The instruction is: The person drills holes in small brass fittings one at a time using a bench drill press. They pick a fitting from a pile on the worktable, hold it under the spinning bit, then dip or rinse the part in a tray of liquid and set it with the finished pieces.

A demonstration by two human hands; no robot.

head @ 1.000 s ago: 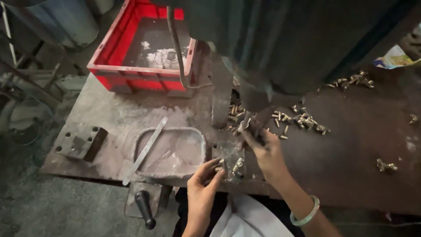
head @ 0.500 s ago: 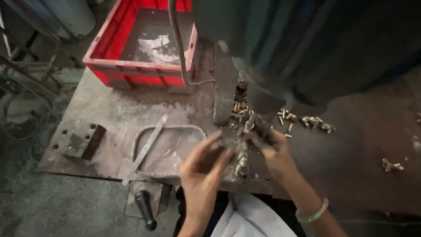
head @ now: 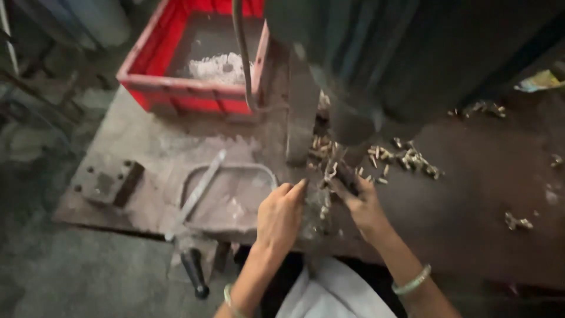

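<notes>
Left hand (head: 281, 213): fingers together, tips at the small metal parts (head: 327, 174); grip unclear.
Right hand (head: 364, 200): fingers on parts under the press (head: 376, 65); hold blurred, cannot tell.
Crate (head: 176, 88): red, cut off above.

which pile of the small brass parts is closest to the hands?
The pile under the dark machine head, at: the right hand touches its lower edge. The scatter to the right and the stray bit near the table's right side lie farther off.

Dim workshop; grimy metal bench (head: 118, 135), grey concrete floor (head: 76, 277), red crate (head: 176, 94).
</notes>
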